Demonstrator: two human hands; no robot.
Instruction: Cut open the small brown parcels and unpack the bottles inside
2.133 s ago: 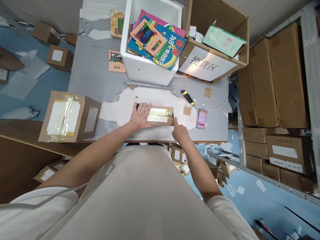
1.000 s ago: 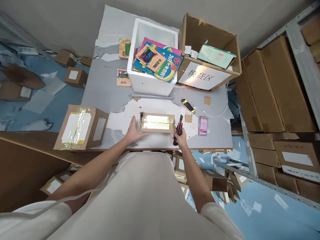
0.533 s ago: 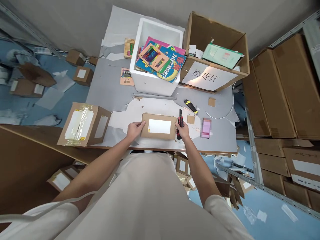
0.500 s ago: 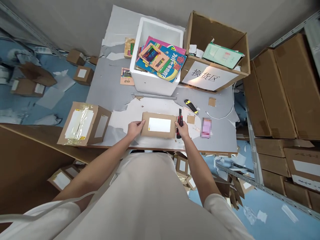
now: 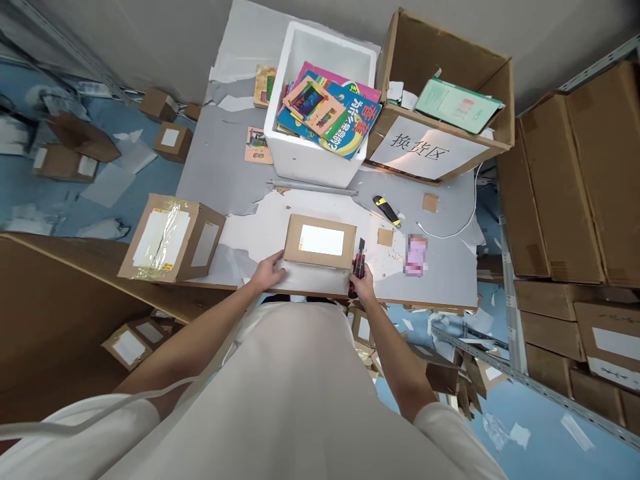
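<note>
A small brown cardboard box [image 5: 321, 241] with a white label on top lies on the table in front of me. Near its front left corner, my left hand [image 5: 269, 271] has its thumb and fingers apart and holds nothing; a fingertip is at or close to the corner. My right hand [image 5: 362, 283], just off the front right corner, is wrapped round a red and black utility knife [image 5: 359, 265]. The knife's tip points away from me. Beyond it lies a second, black and yellow cutter [image 5: 387, 211].
A taped carton [image 5: 165, 240] stands at the table's left. At the back are a white foam box [image 5: 313, 163] of books and a large open carton [image 5: 450, 157]. A pixelated pink item [image 5: 415, 255] and a white cable [image 5: 453, 235] lie at right. Cartons fill the right shelf [image 5: 560, 180].
Both hands have come off the box's sides and moved toward the table's front edge. The red and black knife has come nearer with my right hand. The camera view has shifted slightly.
</note>
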